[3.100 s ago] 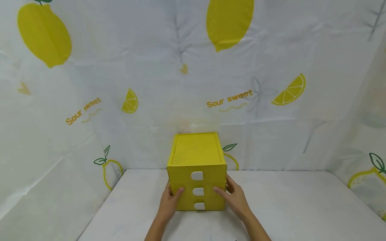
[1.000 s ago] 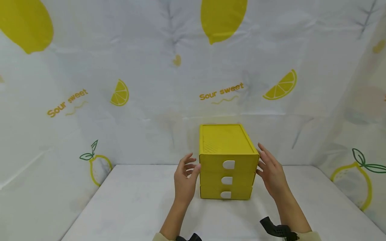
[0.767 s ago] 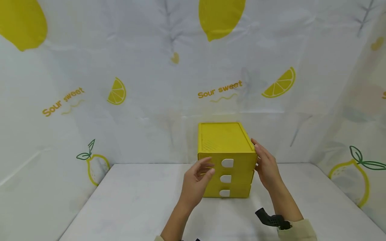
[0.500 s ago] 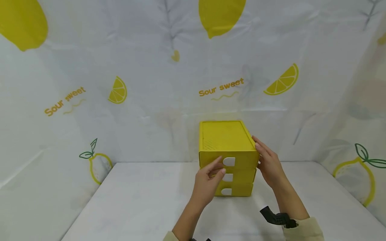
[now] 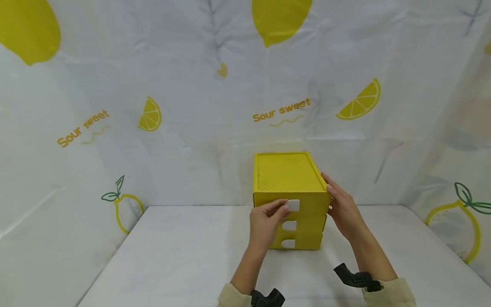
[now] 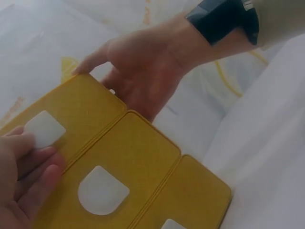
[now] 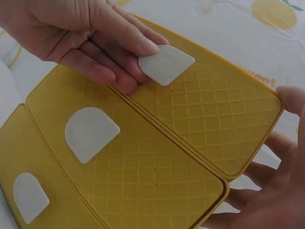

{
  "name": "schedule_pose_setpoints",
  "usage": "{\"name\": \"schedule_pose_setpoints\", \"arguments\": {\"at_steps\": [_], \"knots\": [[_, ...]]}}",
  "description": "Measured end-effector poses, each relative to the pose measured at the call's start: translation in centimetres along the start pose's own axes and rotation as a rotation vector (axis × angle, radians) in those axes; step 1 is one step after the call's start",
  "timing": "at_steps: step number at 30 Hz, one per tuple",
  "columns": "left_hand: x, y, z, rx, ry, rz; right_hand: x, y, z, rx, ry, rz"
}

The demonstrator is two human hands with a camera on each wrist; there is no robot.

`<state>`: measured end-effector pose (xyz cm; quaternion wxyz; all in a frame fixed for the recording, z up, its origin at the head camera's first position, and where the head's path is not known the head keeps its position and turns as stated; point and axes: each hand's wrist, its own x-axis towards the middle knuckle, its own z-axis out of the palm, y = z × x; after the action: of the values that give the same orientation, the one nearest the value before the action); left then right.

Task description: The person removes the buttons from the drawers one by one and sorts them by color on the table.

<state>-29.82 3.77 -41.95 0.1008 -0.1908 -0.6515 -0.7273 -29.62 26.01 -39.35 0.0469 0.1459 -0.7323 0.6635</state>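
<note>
A yellow three-drawer box (image 5: 291,172) stands on the white table, its drawers closed and each front bearing a white tab handle. With thumb and fingers, my left hand (image 5: 264,221) pinches the top drawer's white handle (image 5: 293,205), seen closer in the right wrist view as a white tab (image 7: 167,64). The middle handle (image 7: 90,133) and bottom handle (image 7: 30,197) are untouched. My right hand (image 5: 343,209) rests against the box's upper right side, its thumb near the top front corner. In the left wrist view the right hand's fingers (image 6: 93,59) reach behind the box's edge.
White table surface (image 5: 184,251) extends around the box. Directly behind it hangs a white cloth backdrop (image 5: 215,162) printed with lemons, with more cloth on both sides. Black straps (image 5: 356,278) sit on both wrists.
Both hands held the lower sides of the box earlier. The left hand has moved across the front and taken the top handle; the right hand has shifted up the right side.
</note>
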Motion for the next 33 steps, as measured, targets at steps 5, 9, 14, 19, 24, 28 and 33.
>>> {"name": "schedule_pose_setpoints", "arguments": {"at_steps": [5,9,14,19,24,28,33], "knots": [[-0.1,-0.1,0.3,-0.008,0.027,0.044,-0.3,-0.3,-0.2,-0.016,-0.031,-0.008],[-0.3,0.5,0.1,0.029,0.019,0.06,-0.1,-0.6,-0.6,-0.04,-0.048,-0.012],[-0.8,1.0,-0.3,0.066,0.026,0.054,0.3,-0.6,-0.6,-0.017,-0.059,-0.01],[-1.2,1.1,-0.1,0.049,-0.012,0.043,0.2,-0.3,-1.0,0.009,-0.04,-0.012],[-2.0,1.3,-0.1,0.057,-0.021,0.017,0.0,0.4,-1.3,0.006,-0.061,-0.043],[-2.6,1.4,-0.3,0.054,-0.028,-0.001,0.0,0.7,-1.4,-0.002,-0.052,-0.035],[-3.1,1.7,-0.6,0.04,-0.046,0.0,0.2,0.9,-1.3,-0.012,-0.039,-0.018]]}}
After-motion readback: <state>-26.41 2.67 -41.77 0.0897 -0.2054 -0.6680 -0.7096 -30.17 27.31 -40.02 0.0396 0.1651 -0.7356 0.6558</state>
